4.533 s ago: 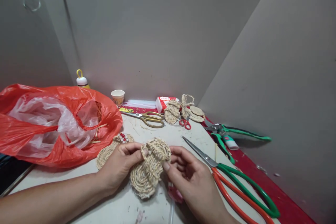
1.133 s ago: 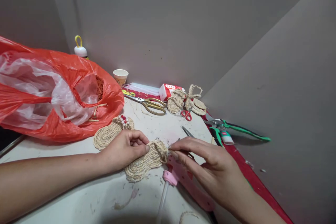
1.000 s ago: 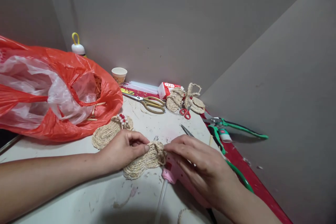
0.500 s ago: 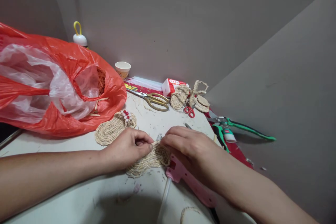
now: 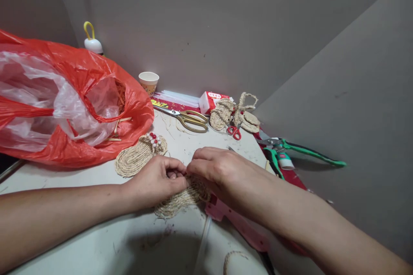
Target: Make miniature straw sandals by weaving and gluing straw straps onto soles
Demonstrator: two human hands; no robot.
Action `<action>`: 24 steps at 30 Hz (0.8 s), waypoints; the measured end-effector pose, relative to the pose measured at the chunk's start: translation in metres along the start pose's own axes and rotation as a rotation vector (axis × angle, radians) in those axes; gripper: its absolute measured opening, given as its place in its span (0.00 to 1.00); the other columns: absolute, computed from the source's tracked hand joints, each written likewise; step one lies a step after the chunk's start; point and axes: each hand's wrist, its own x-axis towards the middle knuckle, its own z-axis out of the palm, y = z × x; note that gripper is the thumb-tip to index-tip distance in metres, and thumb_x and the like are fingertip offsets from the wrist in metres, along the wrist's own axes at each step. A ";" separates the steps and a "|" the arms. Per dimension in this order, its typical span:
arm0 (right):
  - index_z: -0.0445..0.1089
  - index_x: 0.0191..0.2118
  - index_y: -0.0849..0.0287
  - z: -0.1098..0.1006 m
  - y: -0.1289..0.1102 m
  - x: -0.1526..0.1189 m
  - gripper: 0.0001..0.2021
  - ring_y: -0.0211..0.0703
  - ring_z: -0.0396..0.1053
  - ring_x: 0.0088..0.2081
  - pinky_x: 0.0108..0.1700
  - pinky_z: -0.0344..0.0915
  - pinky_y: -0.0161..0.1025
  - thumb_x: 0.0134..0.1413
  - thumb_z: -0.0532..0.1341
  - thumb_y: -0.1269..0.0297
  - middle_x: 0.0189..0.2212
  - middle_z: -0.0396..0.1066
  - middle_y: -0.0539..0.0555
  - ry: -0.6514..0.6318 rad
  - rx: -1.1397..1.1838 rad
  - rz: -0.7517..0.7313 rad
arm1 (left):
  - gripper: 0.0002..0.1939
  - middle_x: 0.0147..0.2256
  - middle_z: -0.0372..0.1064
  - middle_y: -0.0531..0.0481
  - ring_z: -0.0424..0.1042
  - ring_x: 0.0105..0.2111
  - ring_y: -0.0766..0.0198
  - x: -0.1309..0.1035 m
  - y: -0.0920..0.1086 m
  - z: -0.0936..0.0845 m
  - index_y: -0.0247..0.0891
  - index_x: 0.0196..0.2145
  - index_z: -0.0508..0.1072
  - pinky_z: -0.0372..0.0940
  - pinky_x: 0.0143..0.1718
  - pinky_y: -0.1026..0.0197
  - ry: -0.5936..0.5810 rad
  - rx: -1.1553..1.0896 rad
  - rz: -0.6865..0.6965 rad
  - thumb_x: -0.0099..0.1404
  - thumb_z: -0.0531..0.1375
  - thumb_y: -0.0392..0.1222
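Note:
A woven straw sole [image 5: 180,202] lies on the table under both hands. My left hand [image 5: 159,178] pinches at its upper edge, thumb and forefinger closed. My right hand [image 5: 214,169] is bent over the same edge, its fingertips touching or nearly touching the left ones; what they hold is hidden. Just behind my left hand lies a finished-looking straw slipper [image 5: 134,159] with red and white beads [image 5: 154,139]. A pink glue gun [image 5: 240,225] rests beside the sole, partly under my right wrist.
A red plastic bag [image 5: 129,90] fills the left. Toward the wall are a paper cup [image 5: 149,83], gold-handled scissors [image 5: 193,121], a red and white box [image 5: 209,102], straw pieces [image 5: 222,114] and small red scissors [image 5: 234,132]. Green-handled pruners [image 5: 309,153] lie at the right.
My right hand has moved left, closer to my left hand, and covers more of the sole's upper edge. The view has shifted slightly.

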 end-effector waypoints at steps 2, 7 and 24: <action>0.72 0.32 0.57 -0.001 0.000 0.001 0.14 0.36 0.61 0.24 0.25 0.53 0.33 0.49 0.56 0.84 0.26 0.65 0.49 -0.061 -0.055 -0.015 | 0.05 0.19 0.53 0.58 0.50 0.21 0.71 0.000 0.001 0.000 0.35 0.23 0.71 0.46 0.22 0.66 0.001 0.003 -0.006 0.53 0.56 0.34; 0.72 0.34 0.57 -0.002 0.001 0.003 0.12 0.36 0.63 0.25 0.26 0.55 0.33 0.56 0.54 0.79 0.27 0.65 0.50 -0.106 -0.035 -0.019 | 0.06 0.18 0.52 0.59 0.49 0.20 0.71 0.001 0.001 0.002 0.35 0.21 0.69 0.45 0.21 0.66 0.006 0.007 -0.013 0.53 0.57 0.36; 0.71 0.30 0.60 -0.001 0.009 0.003 0.11 0.36 0.63 0.27 0.28 0.54 0.33 0.55 0.55 0.79 0.26 0.66 0.50 -0.113 0.062 0.001 | 0.05 0.19 0.53 0.59 0.49 0.20 0.72 0.001 0.004 0.002 0.32 0.24 0.71 0.46 0.22 0.67 0.002 -0.017 -0.056 0.53 0.58 0.37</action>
